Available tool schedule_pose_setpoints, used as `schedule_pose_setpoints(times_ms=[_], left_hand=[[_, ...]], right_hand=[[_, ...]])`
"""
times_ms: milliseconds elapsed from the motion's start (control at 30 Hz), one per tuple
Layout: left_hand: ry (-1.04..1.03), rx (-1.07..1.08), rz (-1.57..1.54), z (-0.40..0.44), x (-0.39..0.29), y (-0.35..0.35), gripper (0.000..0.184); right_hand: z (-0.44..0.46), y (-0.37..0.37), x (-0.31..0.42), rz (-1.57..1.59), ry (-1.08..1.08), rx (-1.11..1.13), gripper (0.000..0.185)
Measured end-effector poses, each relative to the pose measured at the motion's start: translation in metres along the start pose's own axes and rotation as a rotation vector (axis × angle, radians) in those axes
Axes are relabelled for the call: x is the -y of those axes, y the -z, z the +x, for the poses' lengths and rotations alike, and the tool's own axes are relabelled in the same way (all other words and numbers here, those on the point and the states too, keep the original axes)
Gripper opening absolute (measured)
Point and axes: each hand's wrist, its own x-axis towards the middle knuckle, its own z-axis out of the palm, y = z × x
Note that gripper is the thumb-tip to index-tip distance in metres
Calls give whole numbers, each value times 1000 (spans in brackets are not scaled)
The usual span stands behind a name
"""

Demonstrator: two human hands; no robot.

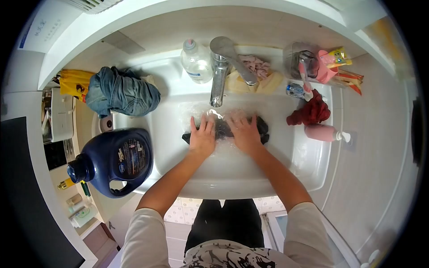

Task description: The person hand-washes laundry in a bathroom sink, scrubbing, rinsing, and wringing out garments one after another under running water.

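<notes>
In the head view, a black cloth (222,128) lies wet in the white sink (286,165), under splashing, bubbly water. My left hand (203,137) lies over its left part, fingers spread and pointing away from me. Over the right part rests my right hand (244,133), its fingers likewise apart. Both palms face down, and some fingertips are blurred by the water. Dark ends of the cloth stick out beyond each hand. Just past my fingers stands the chrome faucet (217,85), its spout above the cloth.
Left of the basin are a dark blue detergent jug (100,165) and bundled jeans (123,92). A clear bottle (196,64), pink cloth (254,65) and yellow cloth (263,85) sit behind. On the right are a dark red cloth (313,110), pink pump bottle (320,132) and pink cup (327,69).
</notes>
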Motion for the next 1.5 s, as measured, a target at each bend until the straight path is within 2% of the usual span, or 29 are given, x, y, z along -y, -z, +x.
schedule_pose_setpoints(times_ms=[33,67,167,233,267,367,400,500,533,633,667,733,767,800,900,933,1067,1167,1200,1267,1300,1333,1400,1433,1467,1500], left_hand=[[8,-59,44,2,-1,-5,60],[36,-51,-58,1,0,-11,58],[144,-67,-420,-2,5,-10,54],[251,-120,-734,-9,10,6,56],[330,117,-876,-6,17,42,53],[424,-172,-1802,-10,13,36,51],[585,-68,-2048,-14,12,64,52],[656,-300,-2209,-19,-2,79,56],[588,-328,-2226,-22,-8,79,60],[415,-472,-1113,-35,-41,101,66],[463,-463,-964,-34,-55,115,67],[485,-553,-900,-22,-66,109,65],[494,-595,-868,-17,-68,104,64],[523,-621,-907,-10,-66,101,49],[561,-477,-1065,7,-48,96,34],[573,-557,-1023,13,-45,94,27],[656,-277,-1236,21,-16,93,43],[659,-124,-1745,21,0,58,45],[677,10,-1833,18,9,63,45],[567,16,-1696,16,25,45,41],[515,18,-1625,16,32,45,39],[508,-107,-1375,12,33,45,32],[380,-284,-1038,2,37,50,28],[314,-365,-869,-2,38,55,27],[352,-255,-780,-6,37,62,28],[347,-285,-711,-7,31,59,29]], right_hand=[[-2,-11,0,-99,21,-29,75],[-2,-22,1,-196,44,-59,72],[-1,-33,-3,189,-17,-59,72],[5,-10,-1,509,-103,-54,64],[9,5,3,672,-143,-49,59],[18,35,10,1550,-340,52,58],[18,29,10,1621,-343,58,53],[16,14,33,1943,-371,-37,54],[15,49,48,2237,-606,-25,60],[20,31,45,2515,-749,172,60],[26,22,42,2543,-911,228,60],[31,9,41,2631,-843,259,60],[30,3,40,2581,-820,196,59],[29,0,39,2528,-800,136,58],[27,7,50,2074,-740,-220,52],[28,14,46,1972,-816,-202,50],[26,4,41,1421,-592,-236,54],[17,37,44,1185,-516,-81,55],[15,37,42,1178,-455,-14,51],[14,35,36,1164,-325,120,44],[13,34,32,1079,-275,112,40],[9,33,27,995,-232,105,46],[0,31,19,824,-149,94,75],[-1,31,16,700,-195,66,75],[1,30,11,574,-238,36,75],[3,31,8,446,-280,6,74]])
